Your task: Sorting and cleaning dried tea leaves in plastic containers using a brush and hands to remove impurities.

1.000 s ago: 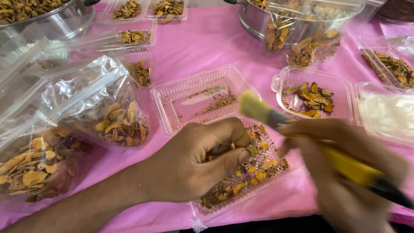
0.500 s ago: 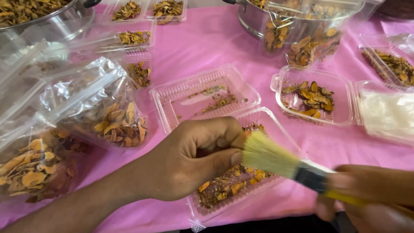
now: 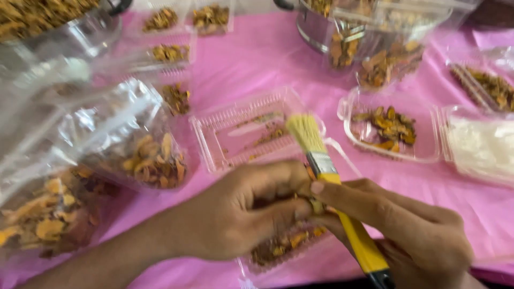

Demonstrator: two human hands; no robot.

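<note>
My left hand (image 3: 241, 214) is curled shut, its fingertips pinching a small dried orange-brown piece (image 3: 315, 205) that is mostly hidden. It hovers over a clear plastic tray (image 3: 267, 257) filled with dried orange and brown pieces. That tray's open lid (image 3: 235, 134) lies flat behind it. My right hand (image 3: 407, 230) grips a yellow-handled paintbrush (image 3: 321, 160), bristles pointing up and away over the lid. The fingertips of both hands meet at the small piece.
Clear bags of dried pieces (image 3: 144, 155) lie at the left on the pink cloth (image 3: 257, 59). A filled tray (image 3: 391, 128) and a tray of white material (image 3: 482, 144) sit at the right. A steel bowl (image 3: 80, 32) and a steel pot (image 3: 316, 27) stand at the back.
The brush swung from lying low at the right to standing upright between my hands. My right hand moved left to meet my left hand's fingertips.
</note>
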